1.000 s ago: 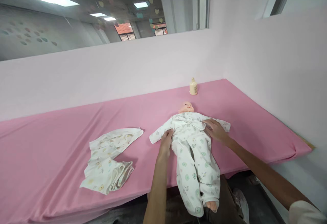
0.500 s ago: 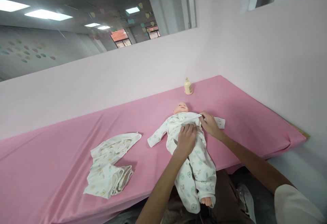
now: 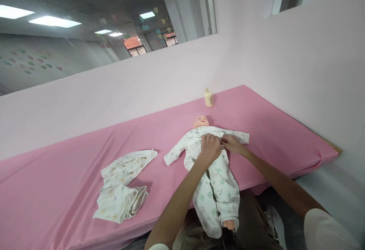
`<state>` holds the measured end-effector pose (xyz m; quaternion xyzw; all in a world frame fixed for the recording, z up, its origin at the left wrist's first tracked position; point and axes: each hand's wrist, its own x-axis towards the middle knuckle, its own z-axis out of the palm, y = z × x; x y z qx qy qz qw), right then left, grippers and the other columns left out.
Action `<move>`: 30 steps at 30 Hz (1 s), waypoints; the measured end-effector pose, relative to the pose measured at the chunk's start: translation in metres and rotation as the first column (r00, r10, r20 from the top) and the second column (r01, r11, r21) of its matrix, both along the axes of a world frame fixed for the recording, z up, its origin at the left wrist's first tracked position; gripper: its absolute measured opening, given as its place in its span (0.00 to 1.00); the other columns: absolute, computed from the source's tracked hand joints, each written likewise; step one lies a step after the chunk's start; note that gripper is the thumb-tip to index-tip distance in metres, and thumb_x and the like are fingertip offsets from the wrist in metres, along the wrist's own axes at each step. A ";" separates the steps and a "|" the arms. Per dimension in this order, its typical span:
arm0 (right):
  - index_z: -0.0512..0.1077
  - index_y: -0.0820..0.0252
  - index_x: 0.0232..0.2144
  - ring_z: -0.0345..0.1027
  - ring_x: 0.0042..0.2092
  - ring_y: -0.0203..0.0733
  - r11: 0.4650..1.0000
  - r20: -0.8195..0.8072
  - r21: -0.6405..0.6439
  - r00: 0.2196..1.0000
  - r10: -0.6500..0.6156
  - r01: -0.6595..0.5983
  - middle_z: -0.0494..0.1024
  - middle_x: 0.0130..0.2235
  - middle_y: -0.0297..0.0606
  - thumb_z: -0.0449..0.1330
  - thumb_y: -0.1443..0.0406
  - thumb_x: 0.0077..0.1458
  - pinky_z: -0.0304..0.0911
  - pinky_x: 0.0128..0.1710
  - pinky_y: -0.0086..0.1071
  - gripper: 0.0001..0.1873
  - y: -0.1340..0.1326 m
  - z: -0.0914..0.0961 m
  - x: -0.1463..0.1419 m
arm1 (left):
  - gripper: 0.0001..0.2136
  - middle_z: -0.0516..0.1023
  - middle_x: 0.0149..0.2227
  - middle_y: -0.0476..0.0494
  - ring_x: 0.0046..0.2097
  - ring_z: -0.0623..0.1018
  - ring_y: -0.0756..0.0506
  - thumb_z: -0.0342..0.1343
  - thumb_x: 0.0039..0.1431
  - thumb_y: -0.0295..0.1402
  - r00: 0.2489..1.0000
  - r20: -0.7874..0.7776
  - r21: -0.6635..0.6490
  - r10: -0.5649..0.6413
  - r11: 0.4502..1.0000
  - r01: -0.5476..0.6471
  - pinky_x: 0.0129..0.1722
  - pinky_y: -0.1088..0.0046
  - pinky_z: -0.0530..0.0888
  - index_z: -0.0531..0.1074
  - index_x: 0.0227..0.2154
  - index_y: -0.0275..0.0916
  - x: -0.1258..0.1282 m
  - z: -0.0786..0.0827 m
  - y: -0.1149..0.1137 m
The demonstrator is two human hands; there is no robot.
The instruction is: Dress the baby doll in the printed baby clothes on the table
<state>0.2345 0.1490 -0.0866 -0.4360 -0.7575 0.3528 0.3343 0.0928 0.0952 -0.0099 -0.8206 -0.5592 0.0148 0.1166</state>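
Observation:
A baby doll (image 3: pixel 201 122) lies on its back on the pink padded table (image 3: pixel 71 166), dressed in a white printed romper (image 3: pixel 219 181); its legs hang over the front edge. My left hand (image 3: pixel 210 146) rests closed on the doll's chest, fingers curled into the romper's front. My right hand (image 3: pixel 231 143) sits just beside it on the doll's right side, pinching the cloth where the two front flaps meet. Both hands touch at the chest.
A second folded printed garment (image 3: pixel 122 189) lies on the table to the left of the doll. A small cream bottle (image 3: pixel 208 98) stands at the back by the pink wall. The table ends at the right in a corner (image 3: pixel 327 155).
My left hand moved from the doll's left side up onto its chest. My right hand came in from the doll's outstretched sleeve to meet it at the front of the romper.

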 end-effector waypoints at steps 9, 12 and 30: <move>0.61 0.57 0.27 0.59 0.28 0.35 0.999 -0.038 0.022 0.999 -0.039 0.040 0.68 0.27 0.29 0.55 0.58 0.54 0.51 0.27 0.29 0.10 0.004 -0.002 0.000 | 0.13 0.76 0.40 0.31 0.46 0.70 0.36 0.45 0.59 0.24 0.995 -0.003 0.000 0.101 0.995 -0.101 0.45 0.59 0.63 0.74 0.41 0.29 0.002 0.002 0.007; 0.56 0.57 0.23 0.55 0.26 0.35 0.995 -0.016 0.056 0.996 -0.086 0.087 0.64 0.23 0.29 0.52 0.60 0.56 0.47 0.25 0.30 0.13 0.004 0.000 -0.008 | 0.13 0.76 0.41 0.32 0.46 0.71 0.36 0.45 0.59 0.23 0.987 0.005 0.049 0.159 0.986 -0.159 0.44 0.60 0.64 0.73 0.41 0.30 0.004 0.002 0.008; 0.71 0.56 0.36 0.71 0.37 0.46 0.943 -0.013 0.223 0.968 -0.252 0.249 0.78 0.35 0.39 0.49 0.56 0.63 0.60 0.36 0.37 0.14 -0.072 0.004 0.004 | 0.11 0.72 0.50 0.34 0.53 0.68 0.37 0.48 0.64 0.33 0.916 0.398 0.270 0.053 0.948 -0.172 0.52 0.58 0.64 0.71 0.44 0.37 -0.047 -0.006 0.001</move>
